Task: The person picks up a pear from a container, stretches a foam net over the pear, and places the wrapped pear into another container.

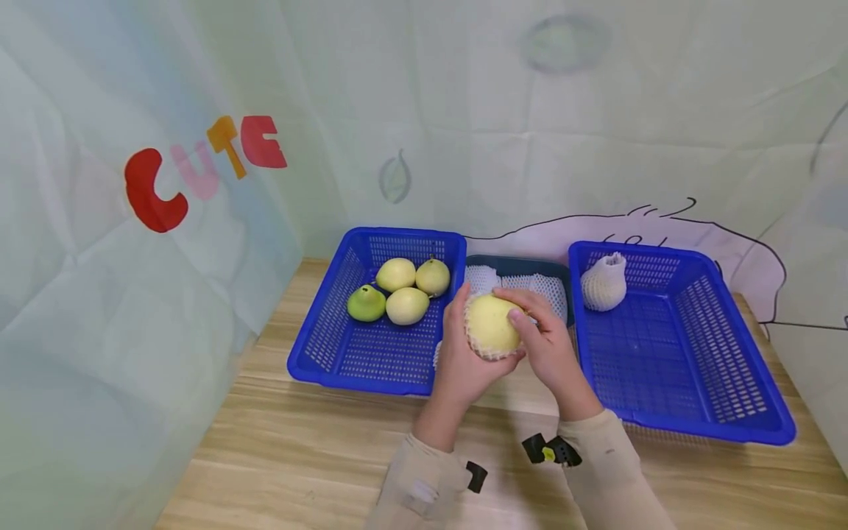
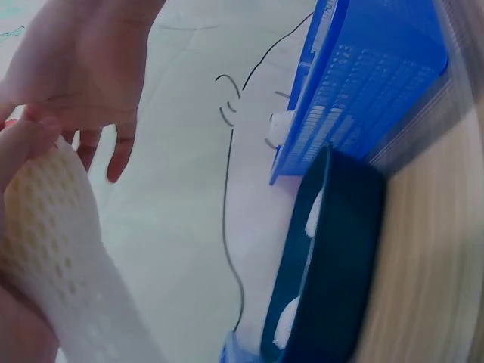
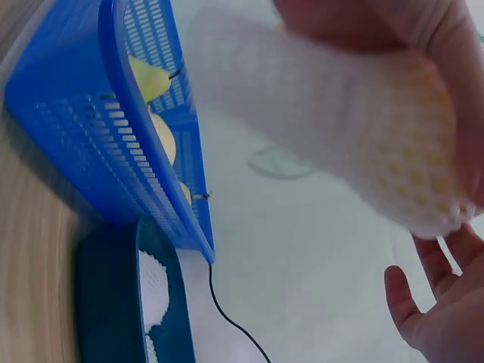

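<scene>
A pale yellow pear sits partly inside a white foam net, held up between both hands above the table. My left hand cups it from the left and below, fingers curled round the net. On the right side, my right hand grips the pear, with the thumb on its near face and the fingers over its top. The long loose end of the net trails away from the pear in both wrist views. Part of the left hand's grip is hidden behind the fruit.
To the left, a blue basket holds several bare pears. Another blue basket at the right contains one net-wrapped pear. Between them, a dark teal tray holds white foam nets. A printed curtain hangs behind.
</scene>
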The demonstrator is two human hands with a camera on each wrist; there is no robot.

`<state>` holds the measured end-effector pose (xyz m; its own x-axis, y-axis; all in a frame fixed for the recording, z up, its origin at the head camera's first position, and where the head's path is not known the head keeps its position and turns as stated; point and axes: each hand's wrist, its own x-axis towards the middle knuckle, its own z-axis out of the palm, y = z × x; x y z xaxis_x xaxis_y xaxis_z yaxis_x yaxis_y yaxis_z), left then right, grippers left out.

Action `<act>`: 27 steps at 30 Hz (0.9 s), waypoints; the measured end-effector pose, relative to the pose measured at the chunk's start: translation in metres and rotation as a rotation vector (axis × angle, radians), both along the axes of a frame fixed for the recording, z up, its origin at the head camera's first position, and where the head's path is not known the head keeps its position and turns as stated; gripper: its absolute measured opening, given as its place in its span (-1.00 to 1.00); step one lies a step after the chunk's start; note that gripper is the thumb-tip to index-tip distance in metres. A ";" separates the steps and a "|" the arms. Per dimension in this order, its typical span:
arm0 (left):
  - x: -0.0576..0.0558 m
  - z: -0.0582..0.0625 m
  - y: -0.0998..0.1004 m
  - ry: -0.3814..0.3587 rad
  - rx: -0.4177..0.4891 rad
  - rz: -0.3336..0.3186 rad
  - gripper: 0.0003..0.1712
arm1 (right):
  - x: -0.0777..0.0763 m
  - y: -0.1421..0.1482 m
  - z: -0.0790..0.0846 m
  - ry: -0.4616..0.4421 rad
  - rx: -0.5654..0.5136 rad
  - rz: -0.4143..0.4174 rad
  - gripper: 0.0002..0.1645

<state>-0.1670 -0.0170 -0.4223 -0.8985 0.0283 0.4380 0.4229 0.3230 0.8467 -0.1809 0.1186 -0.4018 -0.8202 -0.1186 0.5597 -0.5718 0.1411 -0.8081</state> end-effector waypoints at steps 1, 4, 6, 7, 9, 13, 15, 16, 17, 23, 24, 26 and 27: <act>0.000 0.001 -0.001 0.030 -0.026 0.007 0.29 | 0.000 0.000 0.000 0.009 0.006 -0.011 -0.66; 0.000 0.004 -0.005 0.166 -0.128 0.039 0.26 | 0.003 0.000 0.002 0.000 0.022 -0.036 -0.65; -0.001 0.007 -0.007 0.267 -0.203 0.063 0.26 | 0.006 -0.001 0.003 -0.010 0.014 -0.032 -0.66; -0.001 0.009 -0.008 0.315 -0.237 0.081 0.25 | 0.008 -0.001 0.004 -0.014 0.009 -0.029 -0.65; -0.001 0.011 -0.009 0.391 -0.287 0.116 0.23 | 0.012 -0.003 0.006 -0.010 -0.003 -0.025 -0.65; 0.001 0.019 -0.009 0.437 -0.362 0.151 0.23 | 0.015 -0.007 0.008 0.047 -0.042 -0.059 -0.66; 0.004 0.024 -0.009 0.437 -0.427 0.121 0.22 | 0.016 -0.008 0.006 0.063 -0.056 -0.110 -0.68; 0.005 0.026 -0.009 0.428 -0.453 0.092 0.22 | 0.017 -0.008 0.005 0.061 -0.063 -0.140 -0.68; 0.006 0.027 -0.009 0.410 -0.475 0.053 0.22 | 0.017 -0.007 0.004 0.051 -0.076 -0.168 -0.69; 0.014 0.030 -0.016 0.113 -0.528 -0.134 0.40 | 0.016 0.002 0.009 -0.132 -0.192 -0.280 -0.64; 0.015 0.030 -0.018 0.048 -0.530 -0.143 0.42 | 0.017 0.003 0.013 -0.153 -0.200 -0.293 -0.63; 0.015 0.028 -0.021 -0.057 -0.545 -0.145 0.40 | 0.020 0.002 0.021 -0.159 -0.182 -0.308 -0.64; 0.015 0.028 -0.021 -0.095 -0.541 -0.142 0.37 | 0.022 0.001 0.025 -0.147 -0.163 -0.309 -0.65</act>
<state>-0.1525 -0.0383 -0.3946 -0.9043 0.3495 0.2452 0.4239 0.6667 0.6131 -0.1588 0.1193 -0.3769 -0.8763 0.2278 0.4245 -0.3987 0.1515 -0.9045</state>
